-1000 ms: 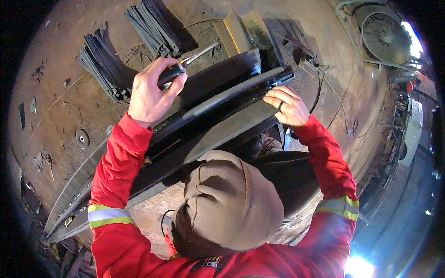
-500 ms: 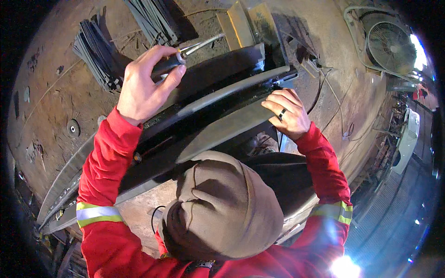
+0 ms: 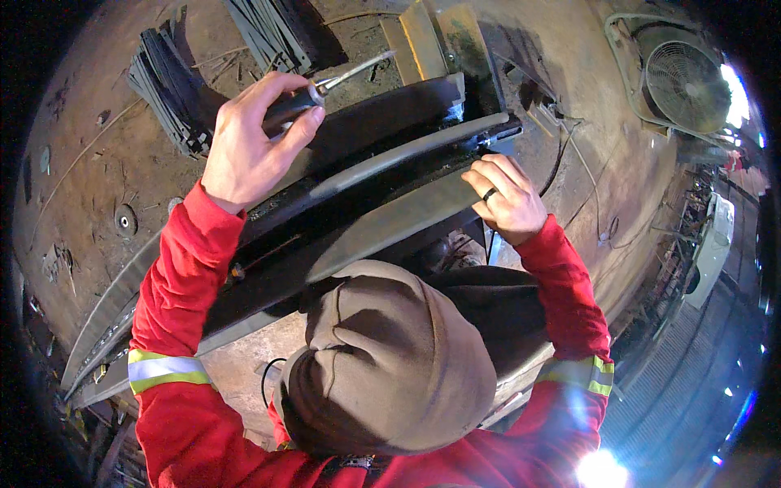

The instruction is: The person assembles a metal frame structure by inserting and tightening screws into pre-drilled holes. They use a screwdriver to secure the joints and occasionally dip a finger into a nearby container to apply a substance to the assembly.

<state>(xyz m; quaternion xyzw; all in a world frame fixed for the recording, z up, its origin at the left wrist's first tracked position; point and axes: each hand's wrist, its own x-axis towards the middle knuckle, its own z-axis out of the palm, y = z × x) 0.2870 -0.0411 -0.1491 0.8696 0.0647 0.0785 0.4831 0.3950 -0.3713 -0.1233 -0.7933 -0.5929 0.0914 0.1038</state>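
Note:
My left hand (image 3: 254, 138) is closed round the dark handle of a tool with a slim metal shaft (image 3: 358, 73). Its brass-coloured collar shows past my fingers, and the shaft points up and right, above a long curved steel beam (image 3: 390, 169). I cannot tell the tool's exact kind. At the beam's near flange, toward its right end, my right hand (image 3: 514, 199) has its fingers curled, with a black ring on one. Its fingertips are at the flange edge; what they grip, if anything, is hidden.
Two piles of dark flat bars (image 3: 167, 89) lie on the floor at the far left. A rusty angled steel piece (image 3: 419, 45) stands at the beam's far end. A fan (image 3: 687, 81) is at the far right, with cables (image 3: 582, 154) on the floor nearer. A grinding disc (image 3: 125, 220) lies left.
The right hand has turned slightly and shifted a little along the flange. My left hand keeps its grip on the tool, which has barely moved. The whole view has shifted slightly.

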